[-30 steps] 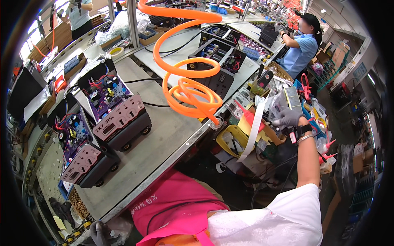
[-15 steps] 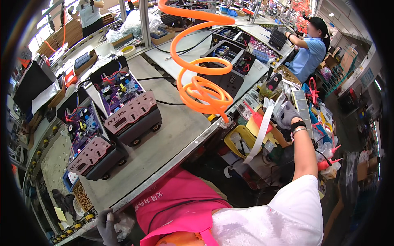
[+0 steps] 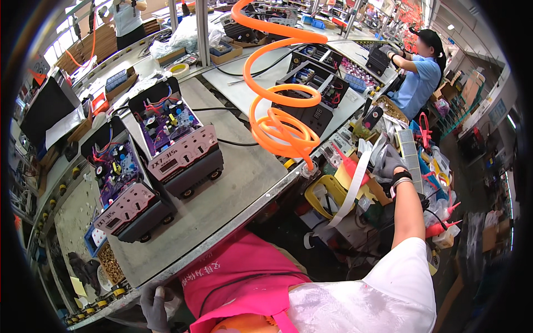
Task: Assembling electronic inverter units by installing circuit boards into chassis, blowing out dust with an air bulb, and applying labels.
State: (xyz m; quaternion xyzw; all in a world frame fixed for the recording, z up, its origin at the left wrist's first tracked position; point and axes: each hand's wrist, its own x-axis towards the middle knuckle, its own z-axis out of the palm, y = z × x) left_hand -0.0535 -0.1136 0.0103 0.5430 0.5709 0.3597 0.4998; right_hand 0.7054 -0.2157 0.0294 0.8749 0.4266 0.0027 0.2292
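Observation:
My right hand (image 3: 393, 162), in a grey glove, reaches out to the right into a crowded parts area. Its fingers are at a clear plastic bag (image 3: 380, 153) and are partly hidden, so I cannot tell whether they grip it. Low on the left, beside the bench edge, my gloved left hand (image 3: 154, 306) has its visible fingers loosely bent and apart. Clear plastic film (image 3: 172, 306) lies right behind it. Two welding machines stand on the bench with their tops off and circuit boards showing: a left one (image 3: 125, 213) and a right one (image 3: 183, 155).
A coiled orange air hose (image 3: 283, 133) hangs over the bench's right end. Beyond it stand more open machines (image 3: 313, 83). A yellow bin (image 3: 327, 194), a white strip (image 3: 354, 186) and red bottles (image 3: 441, 228) crowd the right side. A co-worker (image 3: 416, 77) handles a dark panel farther back.
My left hand has shifted slightly right, its fingers looking a little more apart. My right hand has moved slightly downward at the plastic bag. The whole view has shifted a little.

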